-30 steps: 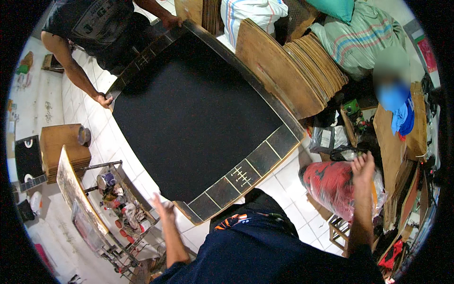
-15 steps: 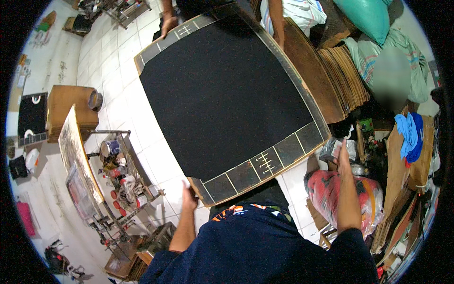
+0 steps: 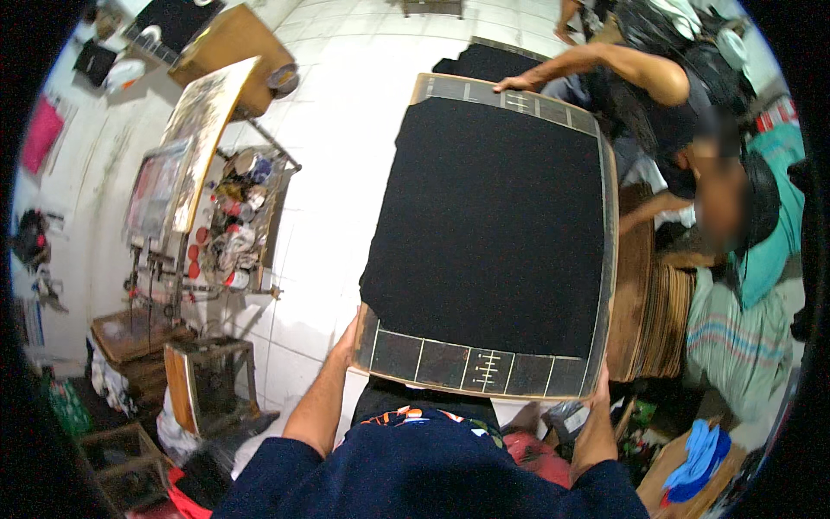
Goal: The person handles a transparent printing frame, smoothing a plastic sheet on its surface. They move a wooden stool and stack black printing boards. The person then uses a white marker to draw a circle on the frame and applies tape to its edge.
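Observation:
A large flat board (image 3: 437,362) with white ruled marks along its near and far ends is held level before me. Black fabric (image 3: 493,229) lies spread over its middle and hangs slightly past the left edge. My left hand (image 3: 349,342) grips the board's near left corner, fingers partly hidden beneath. At the near right corner, my right hand (image 3: 599,391) is closed on the edge, mostly covered by the board. A co-worker's hand (image 3: 516,84) holds the far end; that person's other arm (image 3: 653,210) reaches to the right edge.
Brown boards (image 3: 670,320) are stacked at the right beside a pale green sack (image 3: 735,346). On the left stands a metal rack (image 3: 275,233) crowded with containers. A small wooden stool (image 3: 207,381) is at lower left. White tiled floor (image 3: 333,156) runs beyond it.
My right hand, off the board before, now grips its near right corner; my left hand has closed on the near left corner. The board has turned squarer to me. The co-worker shows farther right.

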Demonstrator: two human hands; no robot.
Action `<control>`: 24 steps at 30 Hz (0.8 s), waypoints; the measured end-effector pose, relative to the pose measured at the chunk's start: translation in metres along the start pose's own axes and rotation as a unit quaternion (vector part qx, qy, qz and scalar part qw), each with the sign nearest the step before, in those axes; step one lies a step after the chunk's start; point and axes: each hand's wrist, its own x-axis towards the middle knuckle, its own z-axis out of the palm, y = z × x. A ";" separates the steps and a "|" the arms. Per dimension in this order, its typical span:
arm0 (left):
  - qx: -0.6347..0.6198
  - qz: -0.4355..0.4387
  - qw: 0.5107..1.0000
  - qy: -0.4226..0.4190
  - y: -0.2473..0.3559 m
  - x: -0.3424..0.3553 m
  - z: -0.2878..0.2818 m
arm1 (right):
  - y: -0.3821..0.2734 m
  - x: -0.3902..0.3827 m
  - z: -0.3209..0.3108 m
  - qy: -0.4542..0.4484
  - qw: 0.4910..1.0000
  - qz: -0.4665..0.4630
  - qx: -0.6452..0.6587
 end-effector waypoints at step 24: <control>0.041 -0.001 0.957 0.288 -0.043 -0.063 -0.472 | 0.143 -0.081 0.395 0.406 0.532 -0.511 -0.540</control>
